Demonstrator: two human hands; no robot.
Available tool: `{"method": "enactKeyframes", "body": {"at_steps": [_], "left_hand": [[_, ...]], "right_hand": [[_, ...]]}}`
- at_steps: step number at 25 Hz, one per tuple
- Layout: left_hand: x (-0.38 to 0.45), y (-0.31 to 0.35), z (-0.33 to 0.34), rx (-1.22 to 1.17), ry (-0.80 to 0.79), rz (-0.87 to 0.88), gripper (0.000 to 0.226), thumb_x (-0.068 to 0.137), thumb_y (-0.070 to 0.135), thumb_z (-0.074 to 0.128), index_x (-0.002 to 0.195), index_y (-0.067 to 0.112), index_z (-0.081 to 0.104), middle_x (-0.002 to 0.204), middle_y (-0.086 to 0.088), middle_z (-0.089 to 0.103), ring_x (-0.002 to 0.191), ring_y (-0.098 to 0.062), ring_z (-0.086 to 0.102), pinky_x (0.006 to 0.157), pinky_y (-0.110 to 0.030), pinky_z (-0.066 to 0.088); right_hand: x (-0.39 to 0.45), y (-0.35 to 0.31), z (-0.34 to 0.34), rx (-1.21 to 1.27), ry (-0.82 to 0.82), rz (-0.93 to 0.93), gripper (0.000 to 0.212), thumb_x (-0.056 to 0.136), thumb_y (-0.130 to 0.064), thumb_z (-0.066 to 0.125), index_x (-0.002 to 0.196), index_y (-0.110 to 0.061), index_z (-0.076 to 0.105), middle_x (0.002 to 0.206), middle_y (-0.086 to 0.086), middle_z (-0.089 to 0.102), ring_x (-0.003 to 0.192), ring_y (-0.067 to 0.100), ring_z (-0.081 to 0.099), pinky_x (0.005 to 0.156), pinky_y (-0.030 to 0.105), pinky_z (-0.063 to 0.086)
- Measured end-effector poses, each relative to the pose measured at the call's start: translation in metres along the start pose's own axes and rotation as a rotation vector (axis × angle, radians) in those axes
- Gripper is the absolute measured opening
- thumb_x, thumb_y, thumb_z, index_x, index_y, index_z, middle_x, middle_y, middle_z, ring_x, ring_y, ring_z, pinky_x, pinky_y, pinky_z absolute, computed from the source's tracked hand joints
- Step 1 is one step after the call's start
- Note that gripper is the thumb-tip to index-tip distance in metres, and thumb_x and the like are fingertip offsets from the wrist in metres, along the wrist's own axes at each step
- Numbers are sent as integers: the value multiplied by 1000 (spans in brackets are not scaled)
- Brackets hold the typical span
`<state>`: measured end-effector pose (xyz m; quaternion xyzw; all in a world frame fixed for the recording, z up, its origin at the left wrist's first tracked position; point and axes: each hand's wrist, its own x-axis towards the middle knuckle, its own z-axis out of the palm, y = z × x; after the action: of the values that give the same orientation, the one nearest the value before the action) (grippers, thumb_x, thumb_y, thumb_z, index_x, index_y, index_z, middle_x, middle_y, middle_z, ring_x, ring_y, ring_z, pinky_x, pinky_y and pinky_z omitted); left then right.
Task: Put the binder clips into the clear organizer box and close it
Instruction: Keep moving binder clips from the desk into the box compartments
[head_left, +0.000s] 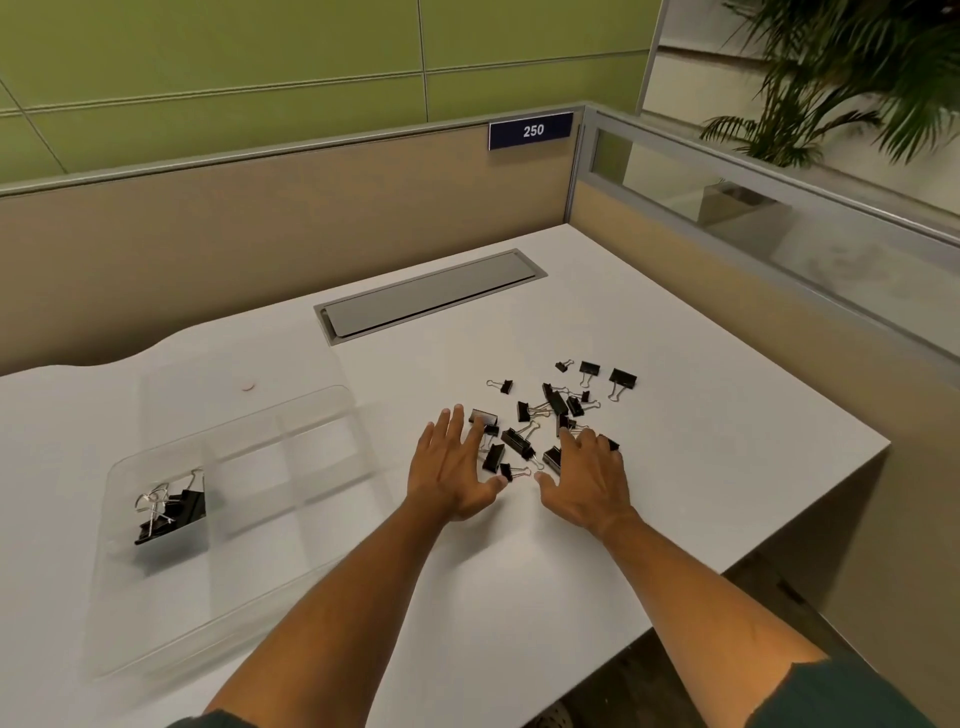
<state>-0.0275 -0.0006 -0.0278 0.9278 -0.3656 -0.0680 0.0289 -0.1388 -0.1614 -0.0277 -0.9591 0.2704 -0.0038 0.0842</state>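
Note:
Several black binder clips (550, 410) lie scattered on the white desk (701, 467), right of centre. My left hand (452, 467) lies flat at the pile's left edge, fingers straight and touching clips. My right hand (587, 478) lies over the pile's near right side, palm down, fingers spread among the clips. Neither hand grips anything that I can see. The clear organizer box (249, 467) stands open at the left, its lid (218, 379) folded back. A few binder clips in the box (171, 512) sit in its near left compartment.
A grey cable hatch (431, 296) is set into the desk behind the pile. Beige partition walls (260, 244) close the back and right side. The desk's right edge runs just beyond the clips. A small reddish mark (249, 385) lies behind the box.

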Motion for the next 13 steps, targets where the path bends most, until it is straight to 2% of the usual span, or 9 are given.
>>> {"method": "enactKeyframes", "body": {"at_steps": [3, 8, 13], "left_hand": [[2, 1, 3, 0, -10, -1, 91, 85, 69, 35, 154, 23, -3, 162, -11, -9, 149, -26, -10, 122, -43, -1], [-1, -5, 5, 4, -26, -22, 90, 85, 68, 36, 154, 23, 1, 162, -11, -8, 149, -27, -9, 122, -42, 0], [-4, -10, 3, -3, -8, -31, 90, 85, 68, 37, 154, 23, 2, 162, -11, -7, 149, -27, -9, 122, -42, 0]], "right_hand": [[2, 4, 6, 94, -62, 17, 59, 91, -42, 55, 141, -12, 40, 137, 16, 43, 126, 32, 42, 101, 42, 43], [5, 3, 12, 143, -120, 6, 48, 97, -19, 49, 143, -27, 39, 134, 14, 40, 121, 32, 42, 88, 41, 50], [5, -4, 9, 173, -101, 47, 45, 82, 2, 49, 122, -20, 52, 124, 14, 41, 112, 33, 43, 71, 36, 48]]}}
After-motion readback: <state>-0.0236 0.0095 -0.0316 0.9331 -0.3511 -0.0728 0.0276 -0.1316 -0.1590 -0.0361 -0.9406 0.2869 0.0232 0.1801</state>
